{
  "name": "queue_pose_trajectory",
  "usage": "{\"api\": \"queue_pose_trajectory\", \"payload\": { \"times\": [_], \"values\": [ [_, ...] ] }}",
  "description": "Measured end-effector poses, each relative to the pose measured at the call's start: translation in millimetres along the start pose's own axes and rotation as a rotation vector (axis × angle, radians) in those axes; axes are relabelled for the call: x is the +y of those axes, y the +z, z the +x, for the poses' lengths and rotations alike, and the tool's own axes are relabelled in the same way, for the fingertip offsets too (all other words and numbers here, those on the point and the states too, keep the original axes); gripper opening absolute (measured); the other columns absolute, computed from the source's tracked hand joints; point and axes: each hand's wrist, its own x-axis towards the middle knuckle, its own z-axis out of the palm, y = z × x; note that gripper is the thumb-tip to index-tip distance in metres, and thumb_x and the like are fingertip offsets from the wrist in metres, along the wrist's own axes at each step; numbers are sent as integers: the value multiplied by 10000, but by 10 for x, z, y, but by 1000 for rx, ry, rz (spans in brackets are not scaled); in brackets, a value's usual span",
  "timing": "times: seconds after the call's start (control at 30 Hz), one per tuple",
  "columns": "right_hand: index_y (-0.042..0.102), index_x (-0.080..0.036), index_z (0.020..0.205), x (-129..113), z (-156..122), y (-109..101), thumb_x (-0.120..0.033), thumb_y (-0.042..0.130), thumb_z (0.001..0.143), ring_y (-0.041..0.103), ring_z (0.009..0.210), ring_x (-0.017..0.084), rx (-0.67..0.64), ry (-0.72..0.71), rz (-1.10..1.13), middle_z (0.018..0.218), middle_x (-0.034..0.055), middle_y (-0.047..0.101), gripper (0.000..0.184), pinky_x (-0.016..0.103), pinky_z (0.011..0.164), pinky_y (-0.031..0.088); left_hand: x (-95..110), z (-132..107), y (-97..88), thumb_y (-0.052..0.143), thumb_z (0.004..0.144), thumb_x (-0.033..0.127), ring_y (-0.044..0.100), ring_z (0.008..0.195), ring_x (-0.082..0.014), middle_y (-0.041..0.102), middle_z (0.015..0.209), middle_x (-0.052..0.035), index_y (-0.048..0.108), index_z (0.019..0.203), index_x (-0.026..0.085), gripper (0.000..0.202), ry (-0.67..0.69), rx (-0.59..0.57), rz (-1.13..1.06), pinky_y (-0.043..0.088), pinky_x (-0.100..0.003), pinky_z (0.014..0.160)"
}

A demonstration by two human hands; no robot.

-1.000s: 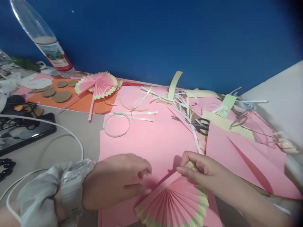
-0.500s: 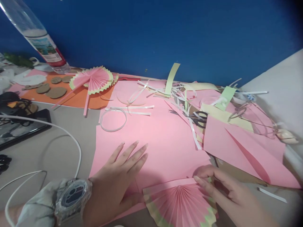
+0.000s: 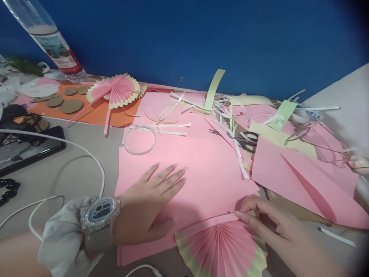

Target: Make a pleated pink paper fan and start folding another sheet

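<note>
A pleated paper fan (image 3: pixel 220 248), pink with a yellow-green border, lies at the near edge with a pink strip along its straight top side. My right hand (image 3: pixel 272 227) pinches the right end of that strip between thumb and fingers. Flat on a large pink paper sheet (image 3: pixel 207 161) rests my left hand (image 3: pixel 152 204), fingers spread, its thumb close to the fan's left corner. The fan's lower part is cut off by the picture's edge. A watch and a grey fabric band are on the left wrist.
Scissors (image 3: pixel 248 141) lie among white paper strips. Folded pink paper (image 3: pixel 300 181) is at right. A finished-looking fan (image 3: pixel 121 92) with two sticks sits on orange paper (image 3: pixel 115 120). At left are a bottle (image 3: pixel 59 52), a phone (image 3: pixel 31 148) and a white cable (image 3: pixel 86 154).
The view has shifted slightly, showing more of the left forearm. My left hand has edged away from me, its thumb higher beside the fan. The right hand keeps its pinch.
</note>
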Motion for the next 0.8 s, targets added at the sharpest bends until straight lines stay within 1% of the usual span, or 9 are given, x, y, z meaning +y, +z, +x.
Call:
{"api": "queue_pose_trajectory", "payload": {
  "times": [0.1, 0.33, 0.53, 0.73, 0.8],
  "values": [
    [527, -231, 769, -25, 5, -15, -565, 490, 867, 461, 593, 148, 13, -19, -55, 688, 8, 493, 350, 265, 520, 394, -5, -4, 4, 476, 812, 275, 85, 1472, -259, 149, 1590, -64, 266, 1481, 141, 714, 8, 9, -9, 51, -496, 1178],
    [526, -232, 749, -79, 43, -29, -539, 489, 876, 433, 550, 144, 20, -51, -101, 643, 0, 492, 335, 270, 506, 364, -43, 9, 4, 460, 807, 254, 103, 1470, -250, 151, 1586, -64, 279, 1477, 133, 704, 37, -21, 1, 35, -493, 1178],
    [537, -229, 773, -92, 56, -18, -532, 477, 887, 438, 565, 142, 25, -62, -149, 645, -3, 501, 329, 263, 506, 360, -67, 15, 1, 458, 811, 260, 102, 1472, -240, 133, 1588, -58, 269, 1479, 129, 707, 56, -47, 17, 31, -493, 1183],
    [559, -229, 787, -112, 69, -18, -510, 474, 892, 440, 547, 133, 42, -73, -172, 629, -11, 508, 312, 247, 490, 369, -51, 19, -27, 482, 781, 284, 87, 1474, -239, 125, 1588, -49, 266, 1480, 125, 749, 45, -66, 13, 29, -494, 1186],
    [572, -227, 753, -117, 71, -18, -500, 513, 871, 446, 535, 133, 118, -114, -182, 607, -12, 515, 303, 244, 481, 373, -46, 19, -33, 491, 772, 302, 90, 1474, -246, 124, 1588, -52, 266, 1480, 121, 765, 44, -63, 8, 29, -499, 1185]
  ]
}}
